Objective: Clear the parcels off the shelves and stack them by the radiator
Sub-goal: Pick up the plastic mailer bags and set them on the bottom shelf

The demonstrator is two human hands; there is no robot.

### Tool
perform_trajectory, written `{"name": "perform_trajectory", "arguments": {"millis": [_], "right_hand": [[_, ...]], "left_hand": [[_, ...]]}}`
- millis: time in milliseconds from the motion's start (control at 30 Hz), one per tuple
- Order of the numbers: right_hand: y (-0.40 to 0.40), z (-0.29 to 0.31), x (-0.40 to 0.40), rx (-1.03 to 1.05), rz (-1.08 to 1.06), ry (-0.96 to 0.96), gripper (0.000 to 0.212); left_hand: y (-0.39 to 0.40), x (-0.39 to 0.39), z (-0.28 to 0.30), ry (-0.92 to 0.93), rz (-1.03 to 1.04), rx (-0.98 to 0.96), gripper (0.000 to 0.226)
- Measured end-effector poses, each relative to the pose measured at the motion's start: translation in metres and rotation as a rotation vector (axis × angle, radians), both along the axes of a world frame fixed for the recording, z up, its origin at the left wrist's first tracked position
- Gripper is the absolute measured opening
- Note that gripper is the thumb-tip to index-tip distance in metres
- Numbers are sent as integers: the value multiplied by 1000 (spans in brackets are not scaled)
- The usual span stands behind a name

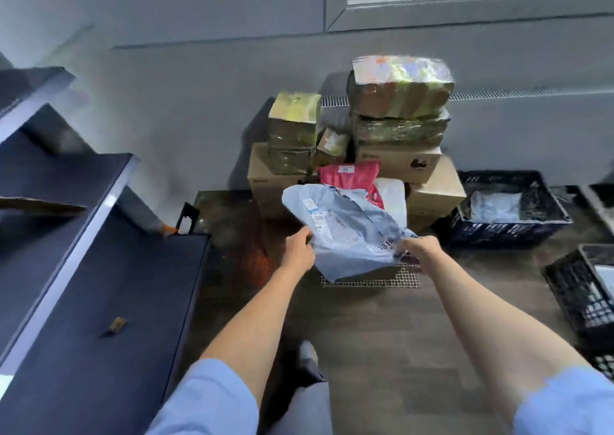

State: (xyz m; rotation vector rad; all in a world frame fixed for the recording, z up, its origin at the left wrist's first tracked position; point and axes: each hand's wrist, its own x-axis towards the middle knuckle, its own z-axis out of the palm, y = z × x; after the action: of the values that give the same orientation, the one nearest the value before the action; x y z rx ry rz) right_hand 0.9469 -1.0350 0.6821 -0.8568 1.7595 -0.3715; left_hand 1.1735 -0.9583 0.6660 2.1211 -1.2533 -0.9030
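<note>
A grey plastic mailer bag (345, 225) with white labels hangs in the air in front of the parcel pile. My left hand (299, 250) grips its left edge and my right hand (413, 250) grips its lower right corner. Behind it lie a red mailer (349, 174) and a white parcel (393, 195). The pile holds brown cartons (435, 189) and several tape-wrapped parcels (400, 86), stacked against the low radiator grille (498, 95) along the wall. The dark shelves (109, 301) stand at the left.
A dark blue crate (508, 225) with a pale bag inside sits right of the pile. A black crate (584, 301) stands at the far right. A small metal mesh (372, 282) lies on the wooden floor. A scrap (116, 325) rests on the lowest shelf.
</note>
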Motion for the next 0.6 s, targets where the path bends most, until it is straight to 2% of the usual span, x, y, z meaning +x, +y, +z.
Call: {"name": "perform_trajectory", "arguments": {"millis": [133, 267, 333, 500, 600], "right_hand": [[-67, -18, -6, 72, 86, 40, 28], [-147, -43, 0, 119, 195, 134, 18], [-181, -56, 4, 122, 214, 166, 25], [-242, -79, 6, 114, 225, 218, 41], [-274, -90, 8, 163, 324, 284, 47]], "left_hand": [[-74, 5, -18, -131, -32, 49, 22], [-164, 17, -40, -258, -77, 77, 24], [-205, 20, -46, -309, -127, 78, 28], [-274, 19, -54, -271, -86, 96, 26], [-298, 19, -70, -188, -35, 256, 29]]}}
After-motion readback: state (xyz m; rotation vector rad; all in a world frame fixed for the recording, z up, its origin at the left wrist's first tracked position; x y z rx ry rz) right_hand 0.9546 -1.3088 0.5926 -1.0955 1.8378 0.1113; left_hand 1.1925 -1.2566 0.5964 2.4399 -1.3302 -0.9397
